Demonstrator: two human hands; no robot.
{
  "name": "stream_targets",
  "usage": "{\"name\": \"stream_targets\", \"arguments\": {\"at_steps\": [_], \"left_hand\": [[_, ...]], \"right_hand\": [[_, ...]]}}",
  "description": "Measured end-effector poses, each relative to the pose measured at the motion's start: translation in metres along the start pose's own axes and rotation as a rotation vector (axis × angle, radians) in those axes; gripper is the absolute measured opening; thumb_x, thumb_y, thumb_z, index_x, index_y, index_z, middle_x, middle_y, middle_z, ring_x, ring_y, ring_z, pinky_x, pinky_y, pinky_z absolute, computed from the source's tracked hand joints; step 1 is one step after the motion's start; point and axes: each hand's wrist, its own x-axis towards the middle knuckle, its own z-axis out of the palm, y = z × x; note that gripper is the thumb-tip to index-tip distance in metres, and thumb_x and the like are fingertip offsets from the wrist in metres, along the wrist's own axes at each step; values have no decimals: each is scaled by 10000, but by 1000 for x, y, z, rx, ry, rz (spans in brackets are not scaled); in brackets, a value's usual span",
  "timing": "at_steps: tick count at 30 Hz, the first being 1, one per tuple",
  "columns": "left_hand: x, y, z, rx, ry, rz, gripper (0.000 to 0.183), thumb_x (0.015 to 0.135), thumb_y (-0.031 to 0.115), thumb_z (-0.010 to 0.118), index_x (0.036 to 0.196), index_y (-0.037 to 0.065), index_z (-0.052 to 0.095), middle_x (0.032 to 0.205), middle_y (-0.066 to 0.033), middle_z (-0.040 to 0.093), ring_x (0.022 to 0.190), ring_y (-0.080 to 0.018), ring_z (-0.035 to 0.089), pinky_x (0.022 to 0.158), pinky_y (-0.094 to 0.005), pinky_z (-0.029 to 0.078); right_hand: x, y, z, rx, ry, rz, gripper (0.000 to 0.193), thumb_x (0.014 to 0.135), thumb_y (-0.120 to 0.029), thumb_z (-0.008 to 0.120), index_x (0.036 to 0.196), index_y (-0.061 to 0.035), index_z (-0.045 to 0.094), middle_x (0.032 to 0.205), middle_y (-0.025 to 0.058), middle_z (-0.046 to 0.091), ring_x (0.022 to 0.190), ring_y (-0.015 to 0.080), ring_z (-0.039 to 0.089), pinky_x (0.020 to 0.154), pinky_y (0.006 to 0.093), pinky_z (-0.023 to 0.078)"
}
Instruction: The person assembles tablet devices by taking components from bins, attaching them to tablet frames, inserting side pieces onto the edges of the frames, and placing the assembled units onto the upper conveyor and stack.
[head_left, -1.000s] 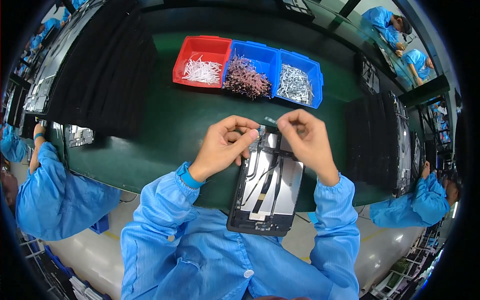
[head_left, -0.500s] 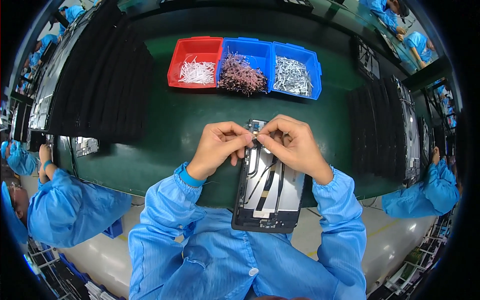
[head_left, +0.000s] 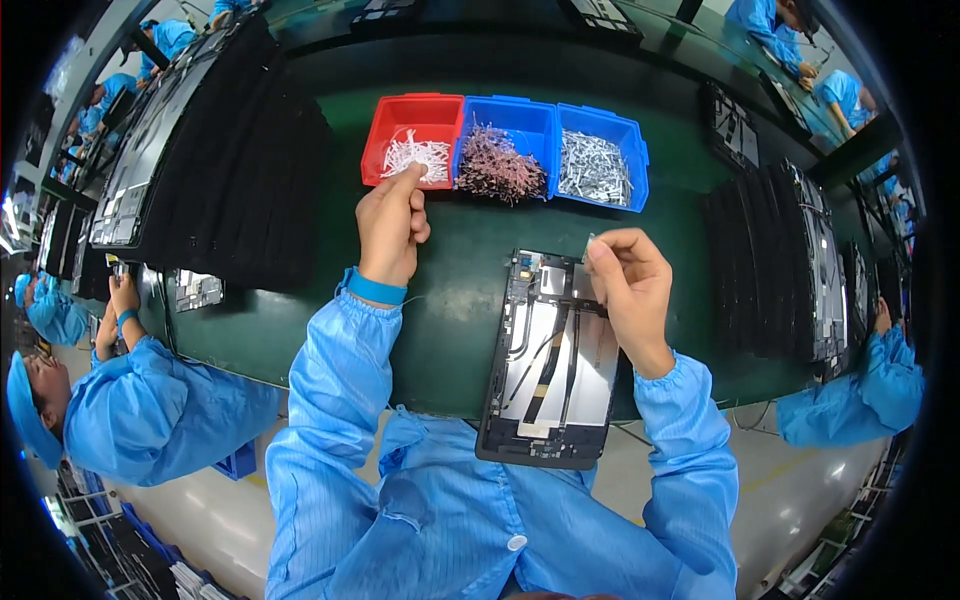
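Note:
My left hand (head_left: 393,225), a blue band round its wrist, reaches to the front of the red bin (head_left: 376,150). Its thumb and forefinger are pinched together at the edge of the small white strips (head_left: 418,152); what lies between them is too small to make out. Raised beside the top of an opened tablet (head_left: 560,360), my right hand (head_left: 632,285) pinches a small pale silvery piece (head_left: 590,245). The tablet lies with its inside facing up, showing a silver plate, black cables and a circuit board, its lower end at the table's near edge.
Two blue bins adjoin the red one, holding pinkish dark-tipped wires (head_left: 500,165) and silvery pieces (head_left: 595,165). Tall stacks of black dividers with tablets stand left (head_left: 240,190) and right (head_left: 765,260) on the green table (head_left: 440,350). Co-workers in blue (head_left: 150,410) sit on both sides.
Both hands have come off the tablet's top end. The left went forward to the red bin; the right moved right, with a small pale piece now showing in its pinch.

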Motion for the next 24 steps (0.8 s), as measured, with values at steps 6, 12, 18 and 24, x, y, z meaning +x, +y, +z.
{"name": "stream_targets", "arguments": {"at_steps": [6,12,18,24], "left_hand": [[-71,-16,-19,611,-405,-132,364,1004,284,615,1186,-32,630,932,-86,676,572,-91,594,412,-233,460],[-143,-18,-17,904,-677,-6,534,983,251,665,1384,-60,503,973,-56,664,696,-64,605,548,-217,461],[-150,-34,16,227,-655,-472,334,948,236,717,1170,-1,641,1001,-22,692,886,-77,623,754,-254,509],[-160,-9,12,237,-559,-111,179,925,95,667,1058,-25,679,875,3,665,769,-67,571,681,-265,490]], "right_hand": [[-37,-7,-22,-11,12,158,64,970,-40,629,968,21,607,798,65,677,555,24,511,496,187,393],[-83,19,-26,-44,103,63,77,971,-27,626,948,10,563,718,1,595,578,22,518,510,184,401],[-84,22,-15,47,97,2,64,958,-6,633,944,29,581,778,47,661,632,33,573,524,190,439],[-52,-42,-14,68,1,-21,40,952,-1,631,948,25,601,824,99,705,609,38,569,514,183,443]]}}
